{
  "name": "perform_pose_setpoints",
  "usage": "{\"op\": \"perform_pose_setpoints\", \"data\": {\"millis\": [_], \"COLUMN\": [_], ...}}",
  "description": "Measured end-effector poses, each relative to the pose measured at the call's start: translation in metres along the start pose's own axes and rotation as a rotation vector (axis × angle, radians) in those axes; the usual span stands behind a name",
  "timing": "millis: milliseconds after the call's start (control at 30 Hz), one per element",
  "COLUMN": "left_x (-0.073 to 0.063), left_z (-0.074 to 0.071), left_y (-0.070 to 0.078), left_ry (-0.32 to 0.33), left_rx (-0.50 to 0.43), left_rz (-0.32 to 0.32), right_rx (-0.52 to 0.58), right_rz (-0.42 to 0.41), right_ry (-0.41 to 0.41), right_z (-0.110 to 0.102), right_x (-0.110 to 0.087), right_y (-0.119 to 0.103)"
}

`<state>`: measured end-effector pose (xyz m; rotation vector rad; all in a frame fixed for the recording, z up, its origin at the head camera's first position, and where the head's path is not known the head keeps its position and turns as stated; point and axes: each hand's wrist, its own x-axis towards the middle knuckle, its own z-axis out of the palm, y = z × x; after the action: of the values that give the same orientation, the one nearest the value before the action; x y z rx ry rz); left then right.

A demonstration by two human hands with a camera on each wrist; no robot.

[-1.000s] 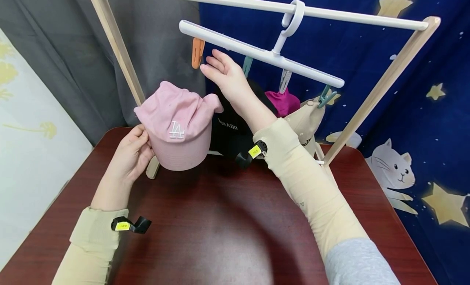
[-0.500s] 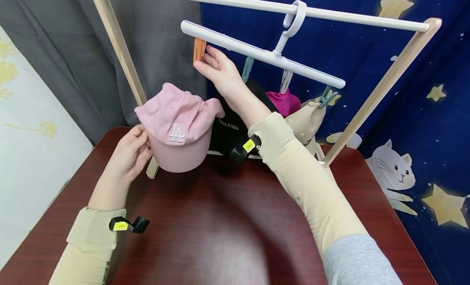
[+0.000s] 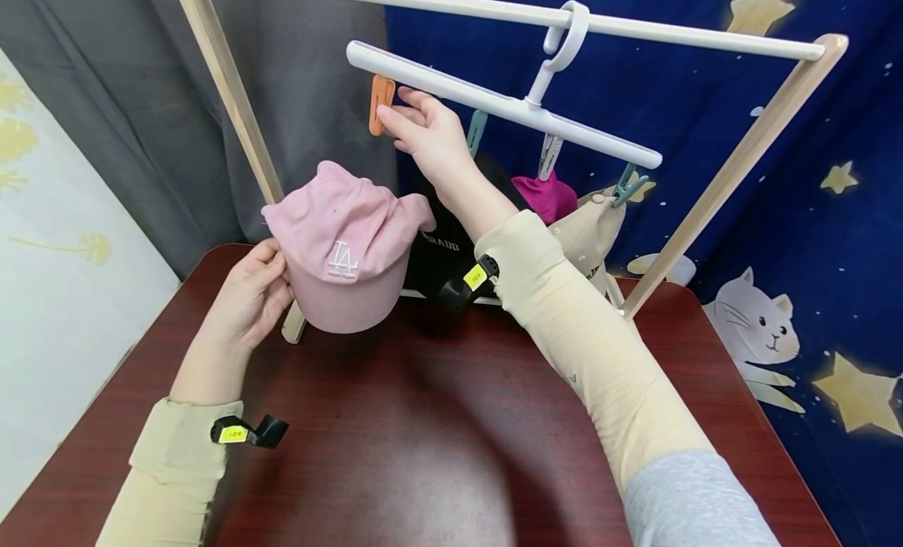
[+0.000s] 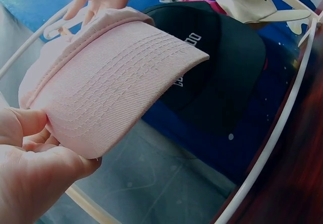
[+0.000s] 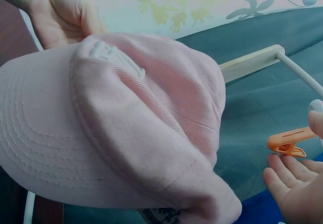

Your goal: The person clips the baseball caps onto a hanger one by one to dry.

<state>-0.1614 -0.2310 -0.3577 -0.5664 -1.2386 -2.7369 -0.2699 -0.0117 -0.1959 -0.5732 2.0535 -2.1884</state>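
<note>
My left hand (image 3: 247,296) pinches the side of a pink cap (image 3: 342,210) between thumb and fingers, where brim and crown meet. The cap hangs in the air, brim down, with a white "LA" on its front. In the left wrist view the stitched brim (image 4: 111,82) faces the camera. Up at the left end of a white hanger (image 3: 451,85), my right hand (image 3: 437,143) holds an orange clothespin (image 3: 381,104), the thumb on its front. Seen from the right wrist, the clothespin (image 5: 287,141) lies between the thumb and the other fingers.
A black cap (image 4: 217,67), a magenta cap (image 3: 546,196) and a beige cap (image 3: 589,230) hang from the hanger on clips. The hanger hooks over a rack's top bar (image 3: 670,34). Wooden posts (image 3: 734,179) stand on the dark red table (image 3: 395,437).
My right hand has moved left to the orange clothespin, and its thumb now lies on it. The pink cap has shifted slightly right and down in my left hand.
</note>
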Motion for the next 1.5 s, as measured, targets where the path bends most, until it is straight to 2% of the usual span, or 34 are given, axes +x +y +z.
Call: {"op": "perform_pose_setpoints", "data": {"millis": [200,767,967,1333,1500], "left_x": [-0.001,-0.003,-0.003,-0.002,-0.001], "left_z": [0.001,0.002,0.002,0.004,0.004], "left_y": [0.000,-0.003,-0.003,-0.004,-0.004], "left_ry": [0.004,-0.041,-0.063,-0.062,-0.070], "left_rx": [0.019,-0.020,-0.042,-0.014,-0.009], "left_rz": [0.007,0.029,0.027,0.025,0.012], "right_rx": [-0.022,-0.071,-0.070,-0.023,0.005], "right_rz": [0.016,0.053,0.053,0.108,0.105], "right_ry": [0.018,0.055,0.045,0.023,-0.009], "right_z": [0.000,0.006,0.006,0.001,0.000], "right_x": [0.002,0.000,-0.003,-0.005,-0.007], "right_y": [-0.003,-0.005,-0.004,0.001,0.004]}}
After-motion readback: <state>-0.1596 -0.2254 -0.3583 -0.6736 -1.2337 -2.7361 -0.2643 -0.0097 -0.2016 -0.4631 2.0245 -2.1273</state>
